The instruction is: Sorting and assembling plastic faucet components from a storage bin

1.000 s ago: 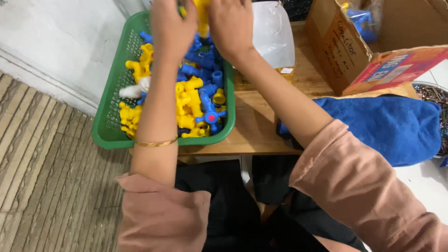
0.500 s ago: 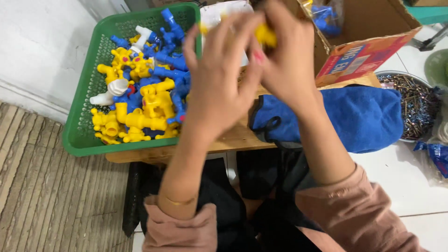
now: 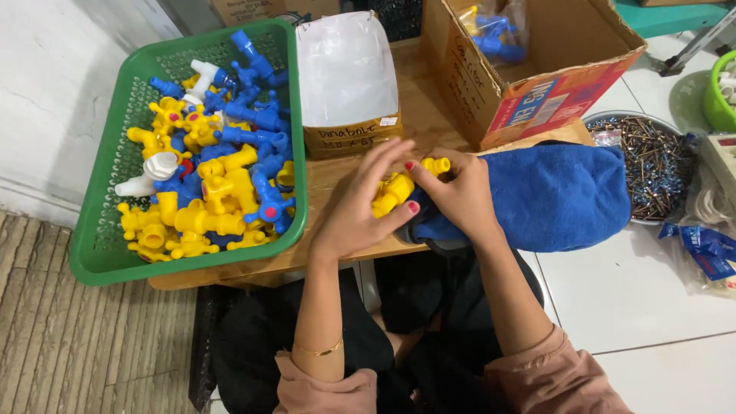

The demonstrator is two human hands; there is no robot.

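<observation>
Both hands hold one yellow plastic tap (image 3: 399,188) just above the front edge of the wooden table (image 3: 337,180). My left hand (image 3: 360,207) cups the tap's body from the left, thumb under it. My right hand (image 3: 460,195) grips its far end, whose yellow spout sticks out above the fingers. A folded blue cloth (image 3: 560,195) lies right behind my right hand.
A green basket (image 3: 103,253) full of yellow, blue and white plastic taps sits at the left. A small box with a white bag (image 3: 345,69) stands behind the hands, an open cardboard box (image 3: 537,84) at the back right. A bowl of screws (image 3: 652,161) is on the floor.
My hands have come down from in front of the camera to the table's front edge, still holding the yellow tap. The view has shifted, so more of the basket and boxes shows.
</observation>
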